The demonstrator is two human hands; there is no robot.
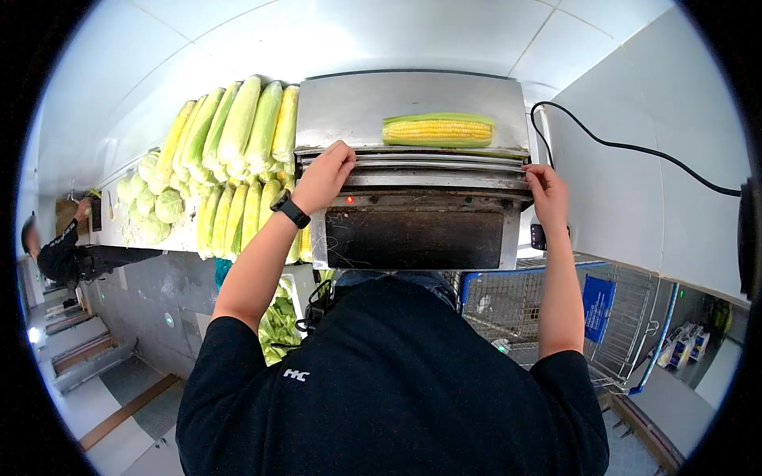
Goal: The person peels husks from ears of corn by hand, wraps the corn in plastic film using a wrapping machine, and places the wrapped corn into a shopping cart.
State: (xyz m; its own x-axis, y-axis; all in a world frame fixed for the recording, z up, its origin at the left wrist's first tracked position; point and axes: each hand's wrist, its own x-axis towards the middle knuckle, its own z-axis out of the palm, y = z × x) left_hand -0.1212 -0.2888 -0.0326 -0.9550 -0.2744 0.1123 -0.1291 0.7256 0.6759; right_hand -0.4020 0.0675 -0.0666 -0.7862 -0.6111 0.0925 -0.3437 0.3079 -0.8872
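Observation:
An ear of corn [438, 130], partly husked with a green husk along its back, lies on the flat metal top of a stainless steel wrapping machine [337, 99]. My left hand [324, 176] wears a black watch and is at the left end of the machine's metal bars [440, 164], fingers bent and pinched together. At the bars' right end, my right hand [548, 193] has thumb and fingertips pressed together. What either pinch holds is too thin or clear to make out. Below the bars sits a dark, worn plate [414, 239], with a small red light glowing above its left side.
Stacked corn ears [238, 131] and cabbages [151, 198] stand left of the machine. A wire shopping cart [548, 313] is at lower right, and a black cable [635, 147] runs along the right wall. Another person [59, 258] works at far left. Leafy greens [279, 321] sit below.

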